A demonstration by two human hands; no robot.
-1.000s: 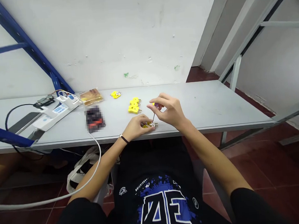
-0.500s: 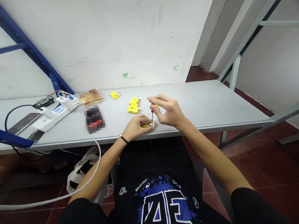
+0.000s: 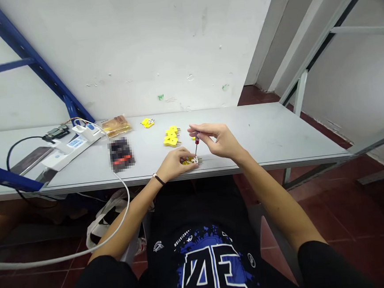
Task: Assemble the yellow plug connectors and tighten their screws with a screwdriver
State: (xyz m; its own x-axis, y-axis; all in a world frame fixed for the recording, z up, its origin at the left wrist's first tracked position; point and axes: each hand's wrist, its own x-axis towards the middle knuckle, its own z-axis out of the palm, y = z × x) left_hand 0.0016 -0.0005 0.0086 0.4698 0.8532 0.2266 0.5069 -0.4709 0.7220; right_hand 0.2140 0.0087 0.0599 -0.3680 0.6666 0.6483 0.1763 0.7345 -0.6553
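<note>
My left hand (image 3: 171, 165) grips a yellow two-pin connector (image 3: 190, 161) on the tabletop, with its metal pins pointing right and part of its body behind my fingers. My right hand (image 3: 220, 141) pinches a small screwdriver (image 3: 196, 140) with a dark red handle, held upright above that connector. Its thin shaft reaches down to the connector's pale face, and the tip looks in contact. Further yellow connectors (image 3: 171, 137) lie in a small group just beyond my hands, and a single one (image 3: 148, 122) rests near the wall.
A white power strip (image 3: 75, 145) and a phone (image 3: 30, 160) lie at the left of the white table (image 3: 261, 143), with a small circuit board (image 3: 56, 133) behind them. A pixelated dark package (image 3: 121, 155) and a tan packet (image 3: 115, 126) lie nearby. A white cable (image 3: 125, 207) hangs over the front edge.
My right hand has shifted slightly, its fingers now pinching the screwdriver's handle while the shaft stands more upright. My left hand and the connector stay in place.
</note>
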